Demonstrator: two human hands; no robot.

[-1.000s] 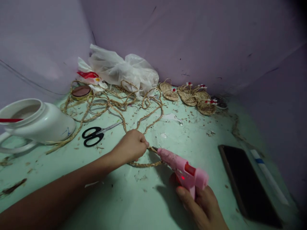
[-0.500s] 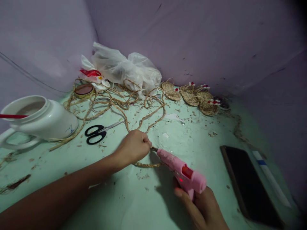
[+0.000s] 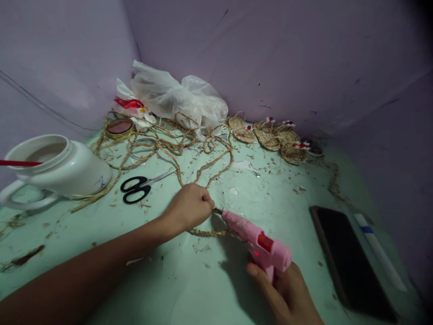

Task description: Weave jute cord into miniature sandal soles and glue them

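The left hand (image 3: 191,205) is closed on a rope (image 3: 209,233), which loops across the table (image 3: 274,194) in front of a plastic bag (image 3: 182,99), while the right hand (image 3: 287,289) grips a glue gun (image 3: 243,227), its nozzle (image 3: 218,211) just beside the left hand.

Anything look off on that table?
Untidy: fiber scraps litter the tabletop, and rope lies in tangled loops beside the plastic bag. The white mug looks tilted, possibly lens distortion. No liquid spill visible.
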